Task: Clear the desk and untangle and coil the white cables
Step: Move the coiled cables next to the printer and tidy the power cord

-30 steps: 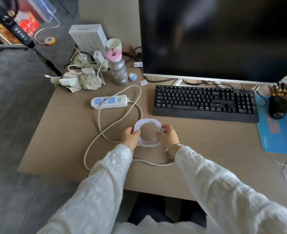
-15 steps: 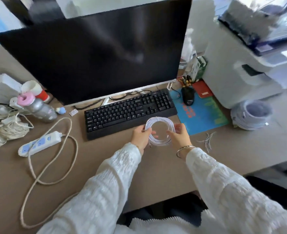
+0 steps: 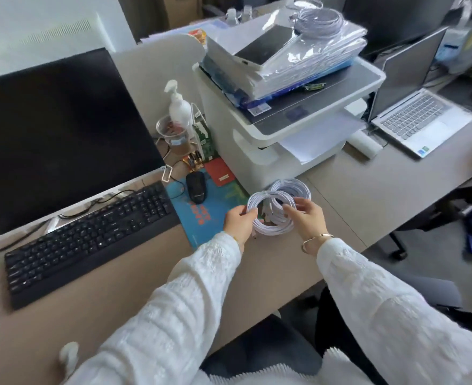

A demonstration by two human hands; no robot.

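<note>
Neat round coil of thin white cable (image 3: pixel 270 218) gripped at opposite rims by left hand (image 3: pixel 239 222) and right hand (image 3: pixel 308 218), fingers curled round strands, above grey-brown desk (image 3: pixel 354 201) beside second finished white coil (image 3: pixel 291 188). Coiling apparently done; set-down and desk clearing pending.

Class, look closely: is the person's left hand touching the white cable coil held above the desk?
Touching. The head view shows the left hand with fingers curled round the coil's left side.
</note>
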